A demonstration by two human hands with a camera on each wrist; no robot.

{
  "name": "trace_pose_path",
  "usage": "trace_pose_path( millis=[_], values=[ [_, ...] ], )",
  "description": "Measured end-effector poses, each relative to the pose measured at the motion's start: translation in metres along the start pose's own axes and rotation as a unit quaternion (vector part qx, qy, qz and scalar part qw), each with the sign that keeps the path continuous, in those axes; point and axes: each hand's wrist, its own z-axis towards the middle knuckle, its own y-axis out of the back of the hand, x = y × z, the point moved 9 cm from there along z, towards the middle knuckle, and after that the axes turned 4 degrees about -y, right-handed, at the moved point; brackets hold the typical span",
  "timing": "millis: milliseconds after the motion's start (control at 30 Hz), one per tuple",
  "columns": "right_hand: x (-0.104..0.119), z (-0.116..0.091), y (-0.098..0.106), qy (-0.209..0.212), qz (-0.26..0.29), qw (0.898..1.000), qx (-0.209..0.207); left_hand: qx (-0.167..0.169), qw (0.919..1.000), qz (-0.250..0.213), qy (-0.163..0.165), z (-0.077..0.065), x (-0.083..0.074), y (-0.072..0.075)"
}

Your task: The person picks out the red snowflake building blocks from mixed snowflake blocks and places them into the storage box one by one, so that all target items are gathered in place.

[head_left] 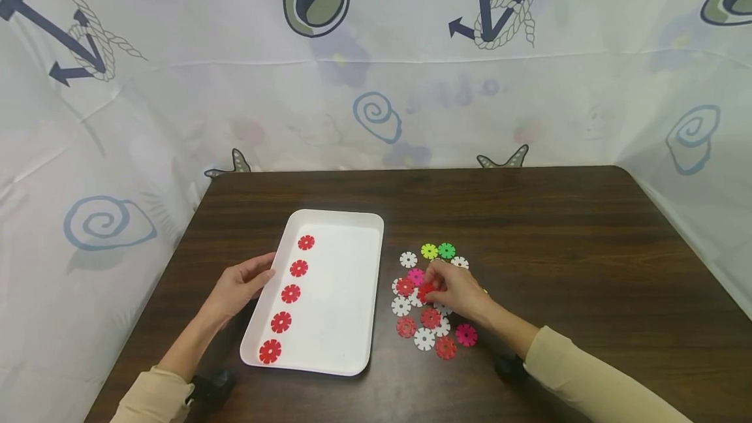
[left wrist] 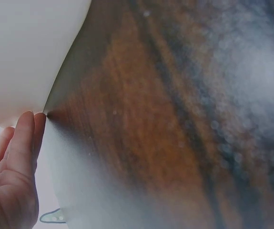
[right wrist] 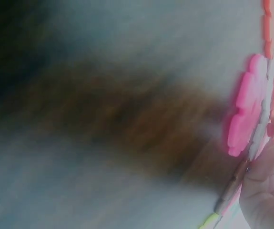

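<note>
Grabbing a red disc (head_left: 424,293), looks like: right grip (head_left: 458,288) pinching it, left grip (head_left: 236,288) straight-fingered against tray (head_left: 337,305). Probably needs lifting next.

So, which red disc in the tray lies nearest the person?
The red disc by the near left corner of the white tray; the other four lie farther back along the row.

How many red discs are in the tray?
5 red discs, in one row along the left side of the tray, from far end to near end; none looks hidden.
</note>
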Motion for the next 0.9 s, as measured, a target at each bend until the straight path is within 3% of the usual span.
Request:
trace_pose_path(
  millis=[267,433,633,900],
  values=[
    [0.004,0.003,0.007,-0.006,0.066,0.998,0.024,-0.002,1.0000,0.003,0.000,0.000,0.000,0.000],
    [0.018,0.011,0.014,0.002,0.111,0.994,0.013,-0.003,1.0000,0.004,0.003,-0.001,0.001,0.000],
    [0.044,0.036,0.012,0.001,0.145,0.989,-0.001,-0.005,1.0000,0.007,0.004,-0.001,0.000,0.002],
    [0.074,0.077,-0.014,-0.024,0.164,0.986,0.009,-0.005,1.0000,-0.002,0.002,-0.001,0.000,0.001]
  ],
)
